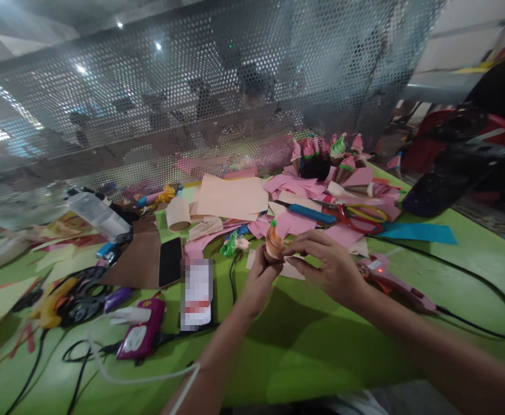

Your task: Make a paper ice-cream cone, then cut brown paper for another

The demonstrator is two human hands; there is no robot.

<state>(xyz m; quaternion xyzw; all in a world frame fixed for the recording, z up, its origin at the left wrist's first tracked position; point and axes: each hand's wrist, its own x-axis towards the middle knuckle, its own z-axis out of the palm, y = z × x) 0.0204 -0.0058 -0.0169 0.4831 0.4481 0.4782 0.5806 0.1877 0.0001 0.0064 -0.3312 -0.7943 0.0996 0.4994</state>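
Note:
An orange-and-cream swirled paper cone (274, 242) with a small green tip stands upright in my left hand (261, 279), whose fingers wrap round its base. My right hand (327, 265) is at the cone's right side, fingertips close to or touching its swirl, with thumb and fingers apart. Pink paper pieces (293, 225) lie behind the cone. Green and white crumpled bits (234, 244) are to its left. A pink glue gun (394, 282) with a lit red light lies right of my right hand.
Peach sheets (232, 196), a blue cutter (312, 213) and scissors (364, 216) lie behind. Phones (171, 262), a magenta power bank (142, 331) and cables are on the left. Finished swirled cones (338, 147) stand at the back. A dark bottle (442, 173) leans at right.

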